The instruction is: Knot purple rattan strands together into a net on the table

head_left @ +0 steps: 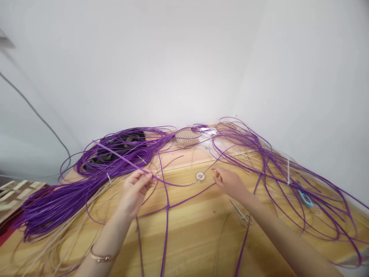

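White walls [184, 57] rose behind the wood-grained tabletop [196, 238] in the head view, where the left hand [135, 188] pinched a purple strand [121, 157] between closed thumb and fingers, over the tabletop's left half. Across a small white roll [197, 176], the right hand [230, 182] had its fingers curled, their hold impossible to tell, with scissors [241, 214] lying near its forearm.

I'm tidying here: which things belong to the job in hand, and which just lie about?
Seemingly in use:
thin purple strand, held by the left hand
crossed purple strands, right of that hand

Seemingly lying about:
small silver metal scissors
white ring-shaped roll
beige woven mesh piece
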Tool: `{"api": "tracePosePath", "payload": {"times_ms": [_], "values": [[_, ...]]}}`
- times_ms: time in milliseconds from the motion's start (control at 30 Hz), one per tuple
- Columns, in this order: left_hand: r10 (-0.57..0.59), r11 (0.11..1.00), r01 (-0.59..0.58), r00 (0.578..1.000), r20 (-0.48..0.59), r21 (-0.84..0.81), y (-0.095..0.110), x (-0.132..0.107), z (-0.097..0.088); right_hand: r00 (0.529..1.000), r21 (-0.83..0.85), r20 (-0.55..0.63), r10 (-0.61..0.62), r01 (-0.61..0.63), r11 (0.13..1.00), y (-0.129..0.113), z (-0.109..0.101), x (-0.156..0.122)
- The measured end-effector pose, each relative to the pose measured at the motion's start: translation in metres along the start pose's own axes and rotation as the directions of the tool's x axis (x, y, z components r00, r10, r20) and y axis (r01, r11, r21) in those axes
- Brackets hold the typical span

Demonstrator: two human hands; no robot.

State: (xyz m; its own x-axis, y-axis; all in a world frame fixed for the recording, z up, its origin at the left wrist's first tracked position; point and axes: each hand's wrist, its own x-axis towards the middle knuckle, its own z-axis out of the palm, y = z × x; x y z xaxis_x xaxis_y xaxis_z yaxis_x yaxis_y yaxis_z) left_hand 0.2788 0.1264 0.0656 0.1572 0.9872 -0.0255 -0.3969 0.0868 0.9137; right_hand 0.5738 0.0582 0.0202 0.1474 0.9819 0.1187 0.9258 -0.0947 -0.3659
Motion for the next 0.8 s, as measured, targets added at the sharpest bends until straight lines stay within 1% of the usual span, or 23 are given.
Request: {"api": "tracePosePath", "payload": {"times_ms": [100,167,200,300,367,400,433,500,567,633,700,733,800], "values": [[-0.066,0.997,0.066,0.998,-0.007,0.043,-0.021,-0.016,-0.010,0.997,0.007,-0.072,0.042,-0.041,0.999,-0.014,0.004,0.011],[-0.115,0.992,0.116,0.993,-0.039,0.038,-0.037,-0.026,-0.018,0.993,0.004,-0.104,0.051,-0.051,0.999,-0.020,0.005,0.026],[-0.150,0.988,0.151,0.987,-0.058,0.023,-0.045,-0.030,-0.021,0.994,-0.001,-0.102,0.043,-0.044,0.999,-0.023,0.007,0.037],[-0.283,0.959,0.278,0.954,-0.100,-0.060,-0.066,-0.038,-0.033,0.998,-0.031,-0.045,-0.036,0.035,0.999,-0.034,0.015,0.084],[-0.342,0.937,0.330,0.933,-0.108,-0.116,-0.076,-0.039,-0.041,0.997,-0.057,-0.002,-0.077,0.077,0.995,-0.046,0.024,0.123],[-0.358,0.930,0.343,0.928,-0.106,-0.134,-0.080,-0.038,-0.044,0.997,-0.073,0.009,-0.073,0.074,0.995,-0.053,0.030,0.142],[-0.364,0.926,0.347,0.926,-0.102,-0.148,-0.082,-0.038,-0.047,0.999,-0.091,0.010,-0.047,0.047,0.995,-0.059,0.035,0.161],[-0.358,0.926,0.340,0.929,-0.093,-0.165,-0.086,-0.037,-0.052,0.998,-0.131,-0.017,0.068,-0.069,0.989,-0.069,0.046,0.195],[-0.346,0.929,0.328,0.934,-0.086,-0.173,-0.088,-0.037,-0.055,0.977,-0.162,-0.055,0.206,-0.212,0.964,-0.073,0.056,0.222],[-0.341,0.930,0.323,0.937,-0.082,-0.175,-0.091,-0.039,-0.056,0.951,-0.185,-0.067,0.302,-0.310,0.933,-0.070,0.063,0.241],[-0.348,0.927,0.331,0.934,-0.074,-0.178,-0.096,-0.039,-0.056,0.939,-0.199,-0.059,0.340,-0.345,0.917,-0.063,0.067,0.255],[-0.359,0.922,0.342,0.931,-0.065,-0.181,-0.098,-0.040,-0.056,0.940,-0.198,-0.048,0.338,-0.341,0.919,-0.059,0.068,0.261],[-0.380,0.913,0.370,0.925,-0.028,-0.174,-0.103,-0.040,-0.057,0.958,-0.177,-0.019,0.286,-0.284,0.942,-0.051,0.068,0.269]]}}
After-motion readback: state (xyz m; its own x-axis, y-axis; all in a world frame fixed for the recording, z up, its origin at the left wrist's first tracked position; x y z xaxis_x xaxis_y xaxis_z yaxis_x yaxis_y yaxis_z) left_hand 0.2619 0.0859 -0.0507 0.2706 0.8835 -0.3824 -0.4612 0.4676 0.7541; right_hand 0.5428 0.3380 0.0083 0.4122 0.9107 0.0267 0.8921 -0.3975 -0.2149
